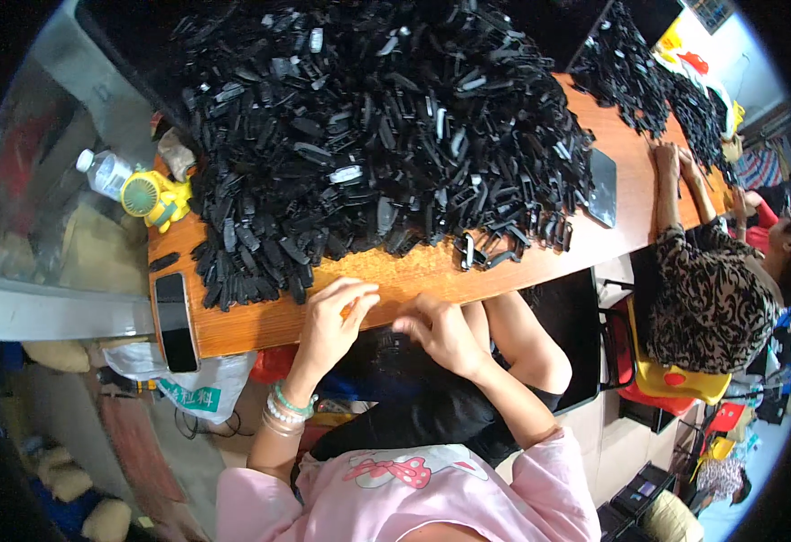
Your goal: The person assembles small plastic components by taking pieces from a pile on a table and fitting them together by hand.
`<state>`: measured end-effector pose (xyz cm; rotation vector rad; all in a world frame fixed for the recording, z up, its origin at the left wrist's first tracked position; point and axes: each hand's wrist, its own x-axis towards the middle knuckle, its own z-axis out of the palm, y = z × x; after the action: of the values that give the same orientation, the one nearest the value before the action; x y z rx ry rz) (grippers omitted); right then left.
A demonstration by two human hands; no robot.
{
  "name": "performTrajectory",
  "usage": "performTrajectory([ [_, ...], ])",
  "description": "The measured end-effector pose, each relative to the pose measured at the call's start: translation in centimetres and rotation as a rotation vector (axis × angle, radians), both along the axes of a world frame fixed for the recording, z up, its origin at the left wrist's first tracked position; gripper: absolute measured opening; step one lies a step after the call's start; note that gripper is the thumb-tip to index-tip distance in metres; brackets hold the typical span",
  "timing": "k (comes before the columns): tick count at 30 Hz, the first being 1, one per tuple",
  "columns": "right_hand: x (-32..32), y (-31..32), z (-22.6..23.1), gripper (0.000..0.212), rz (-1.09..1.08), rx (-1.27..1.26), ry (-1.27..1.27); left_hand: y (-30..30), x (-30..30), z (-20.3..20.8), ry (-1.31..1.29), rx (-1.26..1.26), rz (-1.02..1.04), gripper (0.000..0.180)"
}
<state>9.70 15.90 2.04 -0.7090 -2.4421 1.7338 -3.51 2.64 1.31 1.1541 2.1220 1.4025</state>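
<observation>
A large heap of small black plastic parts covers most of the wooden table. At the table's near edge is my left hand, with bent fingers apart from the thumb and nothing visible between them. Bead bracelets circle that wrist. My right hand hovers just beyond the same edge, fingers loosely curved and apart, with nothing seen in it. A gap separates the two hands. Nearest to them on the table are the loose parts along the heap's front fringe.
A phone lies at the table's left corner. Behind it are a yellow handheld fan and a plastic bottle. A flat grey device rests right of the heap. Another person sits farther right, by more black parts.
</observation>
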Motion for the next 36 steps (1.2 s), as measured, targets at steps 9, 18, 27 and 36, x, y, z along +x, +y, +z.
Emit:
performTrajectory([
  [9, 0.8, 6.0, -2.5, 0.028, -0.441, 0.954, 0.130, 7.7, 0.4, -2.6, 0.560, -0.136, 0.112, 0.013],
  [18, 1.7, 9.9, -2.2, 0.024, -0.285, 0.991, 0.076, 6.3, 1.0, -3.1, 0.609, -0.118, 0.096, 0.012],
  [27, 0.9, 12.2, -0.4, 0.016, 0.005, 1.023, 0.072, 4.2, 1.4, -4.9, 0.354, 0.241, 0.280, 0.015],
  [36, 1.7, 8.3, 0.8, 0.011, -0.238, 0.235, 0.361, 2.8, 3.3, -1.4, -0.210, 0.255, 0.092, 0.037],
])
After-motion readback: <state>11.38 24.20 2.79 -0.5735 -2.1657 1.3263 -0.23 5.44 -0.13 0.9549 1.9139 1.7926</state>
